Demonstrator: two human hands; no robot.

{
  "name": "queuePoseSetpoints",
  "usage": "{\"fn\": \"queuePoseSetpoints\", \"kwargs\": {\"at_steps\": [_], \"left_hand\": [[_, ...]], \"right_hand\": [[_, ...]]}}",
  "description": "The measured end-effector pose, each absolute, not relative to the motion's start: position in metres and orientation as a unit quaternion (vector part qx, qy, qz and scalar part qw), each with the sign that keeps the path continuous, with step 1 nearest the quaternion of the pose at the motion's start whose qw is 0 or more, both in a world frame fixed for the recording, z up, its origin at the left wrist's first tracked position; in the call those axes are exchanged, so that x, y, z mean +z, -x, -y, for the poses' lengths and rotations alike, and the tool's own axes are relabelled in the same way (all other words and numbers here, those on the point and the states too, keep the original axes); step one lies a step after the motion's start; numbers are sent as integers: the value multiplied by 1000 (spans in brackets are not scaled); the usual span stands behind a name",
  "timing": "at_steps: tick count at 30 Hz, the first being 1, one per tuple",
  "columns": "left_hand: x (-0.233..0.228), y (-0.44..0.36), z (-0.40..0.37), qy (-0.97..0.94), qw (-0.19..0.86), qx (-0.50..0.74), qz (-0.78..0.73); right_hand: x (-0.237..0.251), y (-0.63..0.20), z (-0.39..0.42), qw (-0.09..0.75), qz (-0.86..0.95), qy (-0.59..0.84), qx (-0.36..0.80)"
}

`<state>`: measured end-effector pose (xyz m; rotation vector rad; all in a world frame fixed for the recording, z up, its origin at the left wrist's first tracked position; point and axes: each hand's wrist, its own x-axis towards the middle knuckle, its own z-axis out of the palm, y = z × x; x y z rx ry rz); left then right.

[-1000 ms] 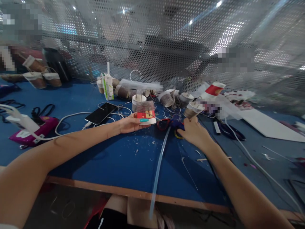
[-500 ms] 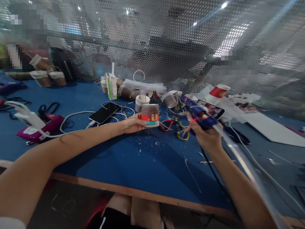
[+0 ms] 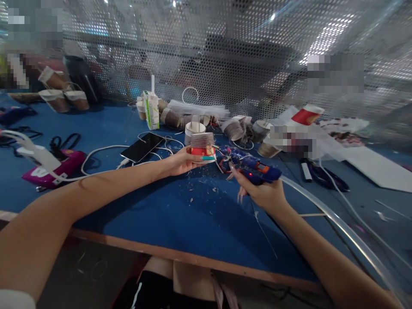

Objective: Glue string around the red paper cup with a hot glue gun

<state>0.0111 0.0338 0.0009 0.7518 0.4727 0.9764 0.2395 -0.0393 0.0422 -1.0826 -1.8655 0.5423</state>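
In the head view, my left hand (image 3: 180, 162) is closed around a red paper cup (image 3: 200, 152), tipped over with its base up. Brown cord is wound about the upper part of the cup. My right hand (image 3: 262, 189) grips a blue glue gun (image 3: 247, 163) with an orange part and a small red light. Its nozzle points left and meets or nearly meets the cup's side; exact contact I cannot tell. A long clear glue stick (image 3: 317, 204) runs out of the gun's rear. Scissors lie behind the gun, mostly hidden.
A black phone (image 3: 142, 147) with white cables lies left of the cup. Behind stand a drink carton (image 3: 151, 110) and several cord-wrapped cups (image 3: 233, 128). A magenta power strip (image 3: 53, 169) sits at left, white board (image 3: 383, 165) at right. A perforated metal screen (image 3: 206, 51) rises behind.
My right hand has brought the glue gun leftward to the cup, now covering much of the scissors. The left hand still holds the cup in nearly the same place.
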Motion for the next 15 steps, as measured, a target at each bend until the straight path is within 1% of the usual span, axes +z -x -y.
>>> {"fn": "queuePoseSetpoints", "kwargs": {"at_steps": [4, 8, 11, 15], "left_hand": [[2, -11, -32, -360, 790, 451, -209], [4, -11, -31, -369, 789, 443, -212], [5, -12, -31, -362, 792, 446, -207], [3, -12, -32, -355, 796, 447, -200]], "right_hand": [[41, -240, 37, 394, 773, 452, 206], [38, -245, 35, 363, 788, 459, 190], [40, -247, 35, 346, 810, 448, 153], [46, -246, 37, 320, 842, 427, 75]]}}
